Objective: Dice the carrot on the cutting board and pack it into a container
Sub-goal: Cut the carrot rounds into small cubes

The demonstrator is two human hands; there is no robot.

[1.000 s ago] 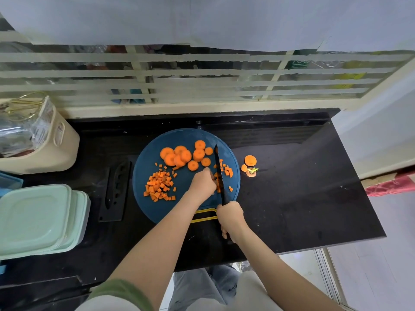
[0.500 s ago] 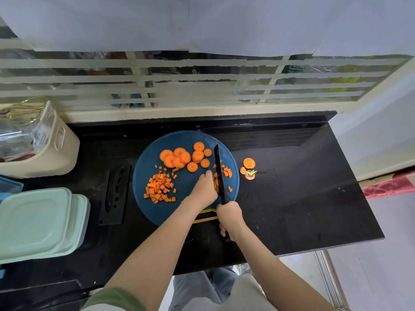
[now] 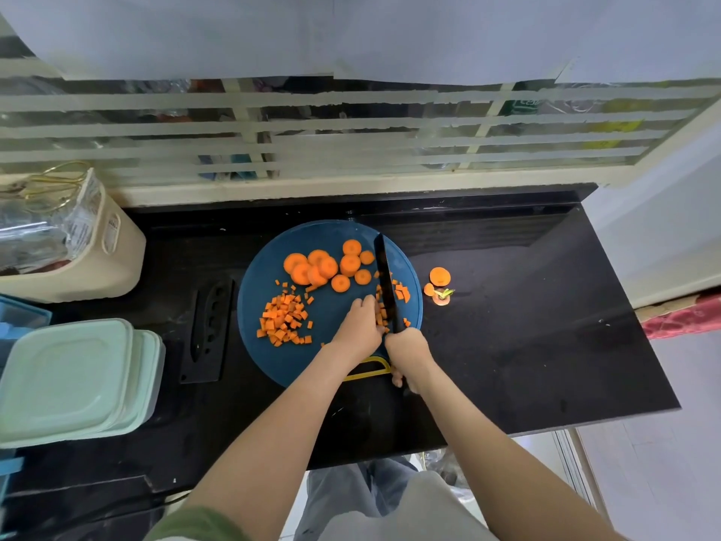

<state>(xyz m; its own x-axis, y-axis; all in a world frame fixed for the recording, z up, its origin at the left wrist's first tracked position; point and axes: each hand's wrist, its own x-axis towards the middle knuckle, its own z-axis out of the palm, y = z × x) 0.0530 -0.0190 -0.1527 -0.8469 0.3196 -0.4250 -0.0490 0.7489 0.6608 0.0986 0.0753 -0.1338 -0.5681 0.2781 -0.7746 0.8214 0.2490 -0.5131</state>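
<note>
the right hand's (image 3: 407, 345) fingers wrap the handle of a black-bladed kitchen knife (image 3: 386, 287), whose blade crosses the right side of the round dark-blue cutting board (image 3: 273, 361). the left hand's (image 3: 359, 324) bent fingertips pin small orange carrot pieces (image 3: 380, 318) just beside the blade. on the board's left lies a heap of carrot dice (image 3: 285, 320), with thick carrot rounds (image 3: 324, 267) behind. right of the board, carrot ends (image 3: 439, 285) sit on the glossy black stone counter (image 3: 507, 345). to its left are a black knife sheath (image 3: 208, 329) and stacked mint-green lidded containers (image 3: 66, 380). behind it is a tape-striped window (image 3: 351, 130).
</note>
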